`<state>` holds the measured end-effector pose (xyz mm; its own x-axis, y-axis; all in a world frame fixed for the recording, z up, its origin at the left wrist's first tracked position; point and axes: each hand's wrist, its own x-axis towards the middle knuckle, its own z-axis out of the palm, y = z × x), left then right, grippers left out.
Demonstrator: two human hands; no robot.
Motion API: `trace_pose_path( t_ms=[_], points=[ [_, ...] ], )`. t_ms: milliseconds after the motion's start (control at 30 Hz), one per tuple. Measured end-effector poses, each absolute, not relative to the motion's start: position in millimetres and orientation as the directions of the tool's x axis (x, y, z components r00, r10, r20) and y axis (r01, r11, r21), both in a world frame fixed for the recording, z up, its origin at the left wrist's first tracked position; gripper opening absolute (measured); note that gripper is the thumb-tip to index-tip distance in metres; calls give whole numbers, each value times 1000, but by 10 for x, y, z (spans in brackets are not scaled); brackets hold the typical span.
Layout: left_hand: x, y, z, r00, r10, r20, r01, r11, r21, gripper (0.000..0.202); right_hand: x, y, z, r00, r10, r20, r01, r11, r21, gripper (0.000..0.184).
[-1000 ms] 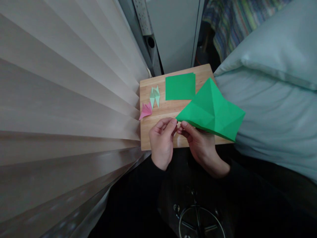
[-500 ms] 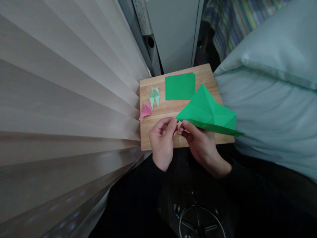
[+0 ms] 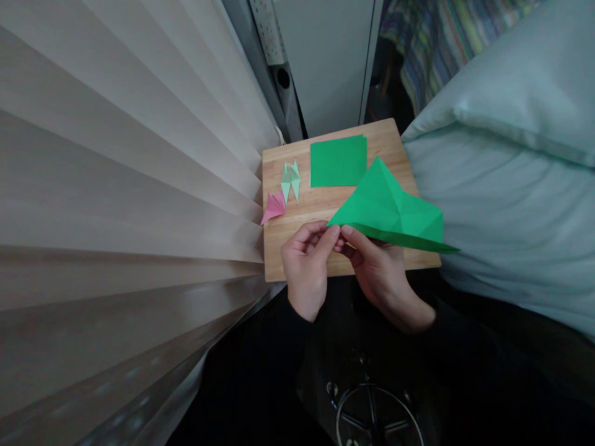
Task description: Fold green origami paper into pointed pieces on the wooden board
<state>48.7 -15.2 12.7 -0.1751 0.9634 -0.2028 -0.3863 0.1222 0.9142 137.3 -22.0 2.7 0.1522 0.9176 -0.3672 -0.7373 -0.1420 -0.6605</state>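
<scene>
A large creased green paper sheet (image 3: pixel 393 214) is held above a small wooden board (image 3: pixel 297 241). My left hand (image 3: pixel 304 266) pinches its left corner with thumb and forefinger. My right hand (image 3: pixel 379 272) grips the same corner from the right, fingers closed under the sheet. The sheet is partly folded and reaches right past the board's edge. A flat green paper square (image 3: pixel 338 161) lies at the board's far side. A pale green folded paper figure (image 3: pixel 290 179) and a pink folded one (image 3: pixel 274 206) lie near the board's left edge.
Pleated beige blinds (image 3: pixel 116 186) fill the left. A pale blue pillow (image 3: pixel 506 161) lies at the right against the board. A grey cabinet (image 3: pixel 325 62) stands behind. A stool's metal ring (image 3: pixel 372 415) shows below my dark lap.
The green sheet has folded flatter, its right part dropping from a raised spread shape to a low one. My left fingertips have closed onto the corner.
</scene>
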Motion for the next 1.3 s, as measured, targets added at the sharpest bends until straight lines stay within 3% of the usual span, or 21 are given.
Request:
trace_pose_path(
  t_ms=[533, 833, 1300],
  points=[
    [404, -80, 204, -229, 945, -234, -441, 114, 890, 21, 1477, -160, 60, 149, 927, -344, -708, -142, -691, 21],
    [448, -123, 151, -109, 967, -231, -391, 172, 904, 28, 1420, -204, 59, 116, 922, -370, -709, -184, -681, 19],
    [430, -137, 154, -142, 964, -223, -337, 164, 927, 24, 1425, -191, 44, 146, 917, -370, -718, -159, -678, 19]
  ],
)
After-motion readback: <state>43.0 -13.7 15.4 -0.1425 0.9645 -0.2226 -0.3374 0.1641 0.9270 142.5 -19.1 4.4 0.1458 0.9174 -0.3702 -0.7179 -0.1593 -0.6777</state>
